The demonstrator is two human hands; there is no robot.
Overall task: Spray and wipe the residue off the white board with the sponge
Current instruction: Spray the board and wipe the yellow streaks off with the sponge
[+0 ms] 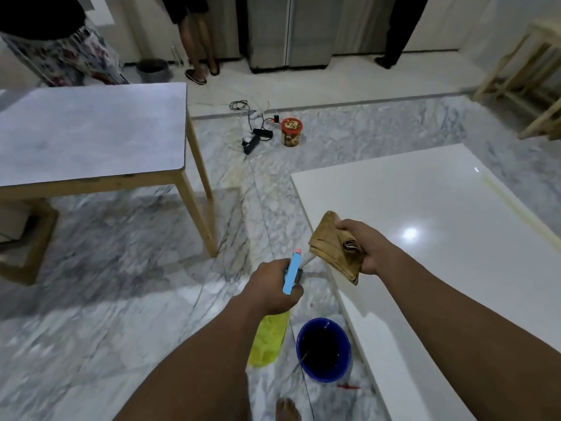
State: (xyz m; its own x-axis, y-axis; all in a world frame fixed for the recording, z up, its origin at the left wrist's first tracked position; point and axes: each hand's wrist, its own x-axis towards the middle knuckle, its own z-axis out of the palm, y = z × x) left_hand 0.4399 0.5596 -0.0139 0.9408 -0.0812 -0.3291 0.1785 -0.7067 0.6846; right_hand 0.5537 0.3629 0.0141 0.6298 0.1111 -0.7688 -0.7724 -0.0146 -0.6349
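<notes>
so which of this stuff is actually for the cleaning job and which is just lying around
For the job: spray bottle in left hand, brown sponge in right hand, white board, possibly blue bucket.
Lying about: red jar, cables and chargers, grey table.

I see a blue bucket on the floor just below my left grip. Up and left of that grip stands a grey table. Well beyond it, cables lie beside a red jar.

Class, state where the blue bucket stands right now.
The blue bucket stands on the floor, low centre of the head view, between the yellow spray bottle and the white board.
</notes>
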